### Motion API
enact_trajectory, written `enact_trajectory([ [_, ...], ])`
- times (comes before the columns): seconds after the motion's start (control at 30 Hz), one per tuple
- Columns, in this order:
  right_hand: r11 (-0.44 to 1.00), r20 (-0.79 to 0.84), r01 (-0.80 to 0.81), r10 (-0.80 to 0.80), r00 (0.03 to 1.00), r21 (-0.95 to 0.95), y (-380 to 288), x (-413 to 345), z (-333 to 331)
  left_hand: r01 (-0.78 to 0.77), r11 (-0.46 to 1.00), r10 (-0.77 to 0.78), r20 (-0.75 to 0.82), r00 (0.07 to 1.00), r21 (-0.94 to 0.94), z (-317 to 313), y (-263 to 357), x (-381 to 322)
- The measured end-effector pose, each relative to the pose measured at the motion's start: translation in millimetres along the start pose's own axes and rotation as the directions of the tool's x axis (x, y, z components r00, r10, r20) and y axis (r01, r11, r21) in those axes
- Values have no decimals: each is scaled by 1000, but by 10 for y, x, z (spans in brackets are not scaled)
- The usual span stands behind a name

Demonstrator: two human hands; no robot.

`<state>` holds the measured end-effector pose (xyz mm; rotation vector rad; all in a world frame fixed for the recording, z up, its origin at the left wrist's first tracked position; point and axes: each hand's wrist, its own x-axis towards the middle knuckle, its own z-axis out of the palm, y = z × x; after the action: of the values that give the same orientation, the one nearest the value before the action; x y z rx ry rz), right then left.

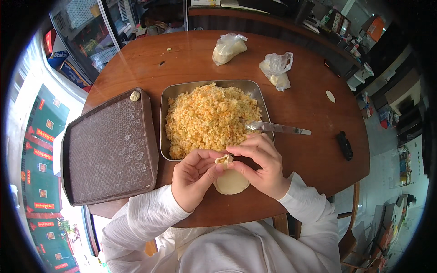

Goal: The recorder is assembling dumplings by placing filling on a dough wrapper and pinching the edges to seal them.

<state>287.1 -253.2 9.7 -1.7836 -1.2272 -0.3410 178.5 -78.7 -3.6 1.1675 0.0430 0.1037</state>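
Between the fingertips of both hands is a small, partly gathered dumpling (223,160), its top still gaping with yellow filling inside. My left hand (195,177) pinches its left side with thumb and fingers. From the right, my right hand (261,160) grips the dough rim. Directly below lies a round, pale dough wrapper (232,183) on the table, partly covered by the hands. Just beyond them, a metal tray (164,141) is heaped with chopped yellow-orange filling (211,117). A flat metal spatula (278,127) rests with its blade in the filling and its handle over the right rim.
On the left sits a brown textured tray (109,153) with one pleated dumpling (135,96) at its far corner. Two plastic bags of dough (229,49) (277,73) lie at the back. Rightward are a pale oval piece (330,96) and a black object (344,145) on the wooden table (307,160).
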Motion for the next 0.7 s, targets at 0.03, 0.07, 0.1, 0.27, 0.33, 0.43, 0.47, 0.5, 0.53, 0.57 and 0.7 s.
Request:
enact_trajectory([
  [0.03, 1000, 6, 12, -12, 1000, -6, 6, 0, 2, 3, 1000, -3, 10, 1000, 3, -26, -16, -3],
  [0.07, 1000, 12, 23, -23, 1000, -13, 10, -3, 2, 6, 1000, -6, 21, 1000, 5, -41, -25, -4],
  [0.1, 1000, 13, 23, -23, 1000, -9, 19, -8, 2, 13, 1000, -13, 23, 1000, 1, -40, -21, -5],
  [0.27, 1000, 11, 18, -18, 1000, 1, 20, -8, -1, 32, 999, -32, 35, 999, -2, -38, -4, -6],
  [0.33, 1000, 14, -1, 1, 1000, 15, 14, -5, 4, 21, 1000, -21, 35, 999, 4, -33, -3, -5],
  [0.43, 1000, 17, -3, 2, 1000, 24, 9, -4, 11, 16, 1000, -16, 34, 999, 0, -41, -13, -11],
  [0.47, 1000, 17, 2, -2, 1000, 21, 9, -3, 8, 14, 1000, -14, 38, 999, -6, -44, -22, -5],
  [0.5, 1000, 14, 10, -10, 1000, 16, 14, -6, 11, 14, 1000, -14, 36, 999, -6, -46, -30, -2],
  [0.53, 1000, 11, 18, -18, 1000, 11, 24, -11, 18, 15, 1000, -15, 33, 999, -7, -48, -37, 0],
  [0.57, 1000, 6, 26, -26, 1000, 7, 30, -15, 24, 16, 1000, -15, 31, 999, -5, -48, -38, 1],
  [0.7, 999, 13, 51, -51, 999, -18, 37, -23, 22, 19, 1000, -19, 10, 1000, 3, -18, -13, 1],
])
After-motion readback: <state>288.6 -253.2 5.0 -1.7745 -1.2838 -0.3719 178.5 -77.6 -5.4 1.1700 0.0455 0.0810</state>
